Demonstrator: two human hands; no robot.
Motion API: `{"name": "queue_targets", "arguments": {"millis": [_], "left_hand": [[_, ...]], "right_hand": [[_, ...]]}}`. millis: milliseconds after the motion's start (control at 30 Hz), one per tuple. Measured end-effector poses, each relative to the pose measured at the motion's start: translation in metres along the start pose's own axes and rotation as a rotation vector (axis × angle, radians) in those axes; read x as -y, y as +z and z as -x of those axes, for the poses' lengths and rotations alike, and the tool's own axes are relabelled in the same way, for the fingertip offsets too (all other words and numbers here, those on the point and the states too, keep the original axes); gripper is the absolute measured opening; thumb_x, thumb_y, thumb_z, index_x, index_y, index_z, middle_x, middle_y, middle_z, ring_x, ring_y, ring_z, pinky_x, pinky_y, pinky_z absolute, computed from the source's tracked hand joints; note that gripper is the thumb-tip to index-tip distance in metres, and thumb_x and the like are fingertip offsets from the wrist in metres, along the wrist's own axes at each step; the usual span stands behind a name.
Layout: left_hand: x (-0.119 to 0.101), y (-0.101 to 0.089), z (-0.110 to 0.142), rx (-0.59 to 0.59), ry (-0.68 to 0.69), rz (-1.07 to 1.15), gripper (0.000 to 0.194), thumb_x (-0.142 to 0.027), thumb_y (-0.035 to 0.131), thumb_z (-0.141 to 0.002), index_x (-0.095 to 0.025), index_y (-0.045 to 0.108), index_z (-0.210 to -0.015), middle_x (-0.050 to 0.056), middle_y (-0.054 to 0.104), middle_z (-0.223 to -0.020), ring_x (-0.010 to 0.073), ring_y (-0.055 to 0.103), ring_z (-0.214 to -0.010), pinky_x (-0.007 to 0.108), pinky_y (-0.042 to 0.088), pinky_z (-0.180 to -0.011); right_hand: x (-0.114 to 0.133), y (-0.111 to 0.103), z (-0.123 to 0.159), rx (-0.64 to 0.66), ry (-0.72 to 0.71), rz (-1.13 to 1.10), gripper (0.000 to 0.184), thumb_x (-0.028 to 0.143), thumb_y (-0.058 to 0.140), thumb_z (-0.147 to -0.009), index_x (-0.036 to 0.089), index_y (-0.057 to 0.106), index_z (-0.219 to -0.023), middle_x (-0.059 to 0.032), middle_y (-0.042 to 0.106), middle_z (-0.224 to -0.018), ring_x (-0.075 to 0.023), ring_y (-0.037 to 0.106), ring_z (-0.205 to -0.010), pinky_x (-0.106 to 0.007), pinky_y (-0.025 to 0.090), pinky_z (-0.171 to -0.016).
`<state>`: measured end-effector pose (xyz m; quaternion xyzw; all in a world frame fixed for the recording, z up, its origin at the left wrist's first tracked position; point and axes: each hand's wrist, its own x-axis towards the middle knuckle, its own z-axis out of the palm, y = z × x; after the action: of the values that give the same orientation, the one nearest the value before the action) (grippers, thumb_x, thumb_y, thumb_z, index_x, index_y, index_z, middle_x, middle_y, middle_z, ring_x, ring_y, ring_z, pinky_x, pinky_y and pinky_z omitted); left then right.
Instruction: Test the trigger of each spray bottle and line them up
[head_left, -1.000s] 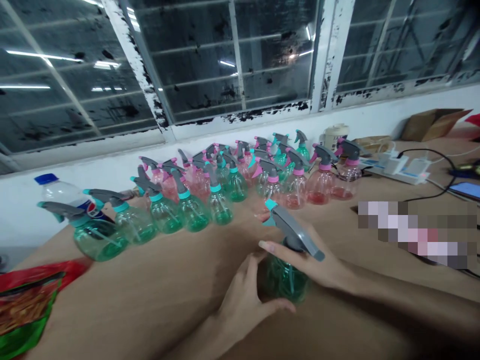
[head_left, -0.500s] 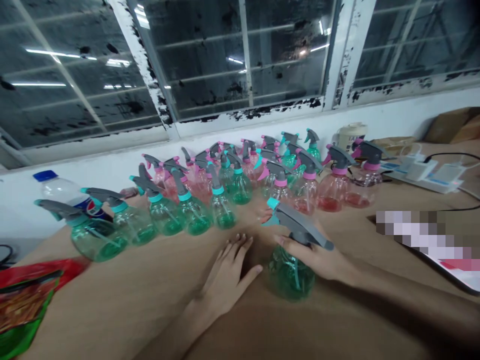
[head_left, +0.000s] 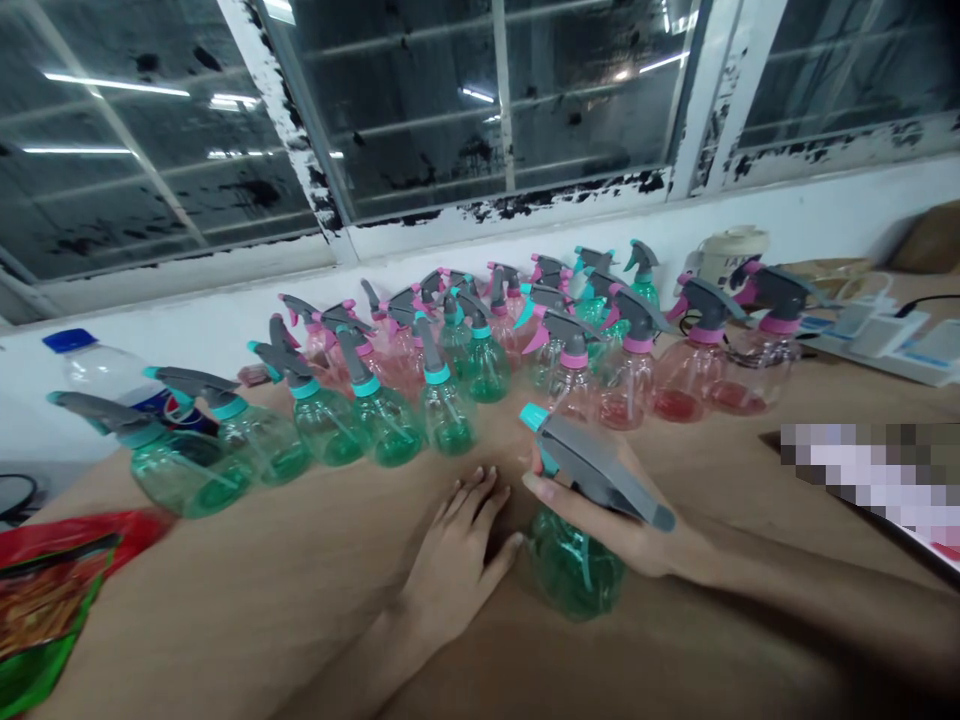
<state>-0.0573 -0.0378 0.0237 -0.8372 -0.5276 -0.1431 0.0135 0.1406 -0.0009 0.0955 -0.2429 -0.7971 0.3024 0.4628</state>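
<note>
My right hand (head_left: 622, 520) is wrapped round the neck of a green spray bottle (head_left: 574, 575), under its grey head with a teal nozzle. One fingertip shows by the trigger; the other fingers are partly hidden behind the head. Green liquid and a dip tube show through the clear body. Flat on the table to the left lies my left hand (head_left: 461, 550), its fingers spread and holding nothing. Beyond it, a green spray bottle (head_left: 450, 415) with a teal collar heads a row of similar ones. A pink-collared spray bottle (head_left: 574, 385) stands behind the held one.
Several more pink and green spray bottles crowd toward the wall below the window. At left are a blue-capped plastic bottle (head_left: 105, 370) and a red-green packet (head_left: 60, 590). A white power strip (head_left: 885, 345) and a partly pixelated flat device (head_left: 877, 510) lie at right on the table (head_left: 247, 610).
My right forefinger has come in against the trigger area, and the held spray bottle has shifted slightly toward me. My left hand stays flat on the table. The camera view has shifted slightly.
</note>
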Motion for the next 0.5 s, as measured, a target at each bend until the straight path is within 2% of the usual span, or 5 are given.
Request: {"name": "queue_targets", "arguments": {"millis": [133,267,367,433,500], "left_hand": [[0.0,0.0,0.001,-0.022,0.007,0.007,0.041,-0.031,0.051,-0.089,-0.016,0.047,-0.127,0.013,0.052,-0.132,0.0283,0.041,-0.128,0.05,0.033,-0.105],[-0.001,0.001,0.001,-0.011,0.002,0.0,0.042,-0.032,0.05,-0.09,-0.016,0.046,-0.129,0.013,0.047,-0.137,0.0276,0.038,-0.13,0.05,0.032,-0.105],[-0.002,0.003,0.0,-0.01,0.0,-0.006,0.042,-0.032,0.049,-0.09,-0.015,0.046,-0.129,0.014,0.046,-0.138,0.0277,0.037,-0.131,0.05,0.032,-0.105],[-0.003,0.003,-0.001,-0.007,-0.004,-0.017,0.042,-0.031,0.049,-0.09,-0.014,0.046,-0.129,0.015,0.048,-0.136,0.0282,0.037,-0.131,0.051,0.032,-0.105],[-0.004,0.004,-0.002,0.006,-0.012,-0.032,0.043,-0.029,0.049,-0.09,-0.012,0.046,-0.129,0.016,0.047,-0.136,0.0288,0.036,-0.131,0.051,0.031,-0.105]], "right_hand": [[0.0,-0.004,0.0,0.051,0.029,-0.032,0.007,0.028,0.055,-0.082,0.026,0.06,-0.086,-0.0005,0.064,-0.082,-0.0171,0.062,-0.078,-0.033,0.05,-0.072],[-0.005,-0.006,0.001,0.06,0.021,0.017,0.018,0.028,0.055,-0.082,0.029,0.061,-0.099,-0.002,0.065,-0.088,-0.0186,0.061,-0.079,-0.034,0.05,-0.072],[-0.008,-0.007,0.001,0.033,0.078,0.075,0.009,0.032,0.054,-0.082,0.026,0.06,-0.086,0.0009,0.058,-0.069,-0.0148,0.054,-0.058,-0.03,0.047,-0.056],[-0.009,-0.007,0.0,0.01,0.129,0.091,0.012,0.035,0.054,-0.082,0.025,0.056,-0.075,0.0047,0.046,-0.055,-0.0124,0.044,-0.048,-0.027,0.041,-0.047],[-0.01,-0.006,-0.001,0.014,0.168,0.09,0.015,0.037,0.055,-0.082,0.024,0.054,-0.074,0.0068,0.038,-0.05,-0.0114,0.039,-0.044,-0.026,0.036,-0.043]]}}
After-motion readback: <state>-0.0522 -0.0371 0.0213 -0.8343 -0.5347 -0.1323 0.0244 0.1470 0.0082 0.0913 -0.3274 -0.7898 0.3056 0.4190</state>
